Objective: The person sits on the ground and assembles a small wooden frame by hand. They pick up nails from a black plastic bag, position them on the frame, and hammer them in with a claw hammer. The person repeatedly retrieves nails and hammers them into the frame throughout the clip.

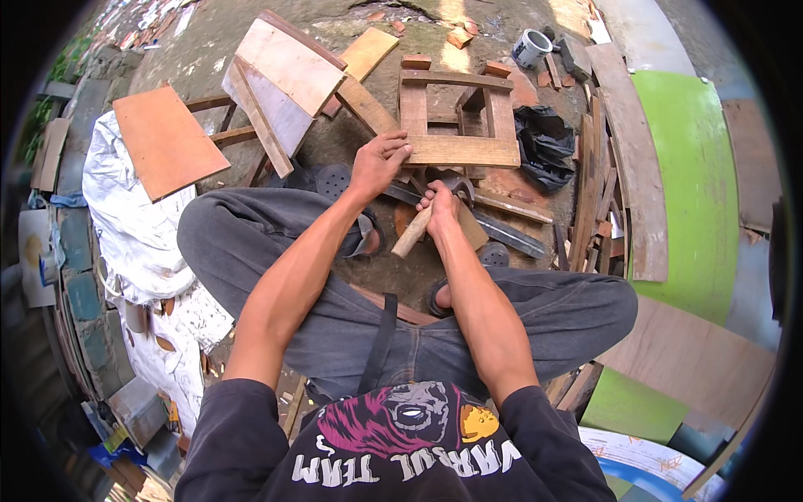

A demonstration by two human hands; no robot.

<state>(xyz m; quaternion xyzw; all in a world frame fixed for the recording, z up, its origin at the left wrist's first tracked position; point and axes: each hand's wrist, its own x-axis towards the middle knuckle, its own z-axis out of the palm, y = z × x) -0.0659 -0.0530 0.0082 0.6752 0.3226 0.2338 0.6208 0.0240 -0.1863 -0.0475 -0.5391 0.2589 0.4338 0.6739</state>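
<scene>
A small wooden frame, like a stool, stands on the ground in front of my knees. A pale plank runs across its near side, and my left hand pinches the left end of that plank. Just below, my right hand is closed round a hammer, its wooden handle slanting down to the left. The dark metal hammer head sits above my fist, close under the plank. Beneath my right hand lies a hand saw, its blade partly hidden.
Boards and planks lean in a pile ahead on the left, beside an orange board. A black plastic bag lies right of the frame, with a paint can beyond. Wood strips and a green sheet line the right.
</scene>
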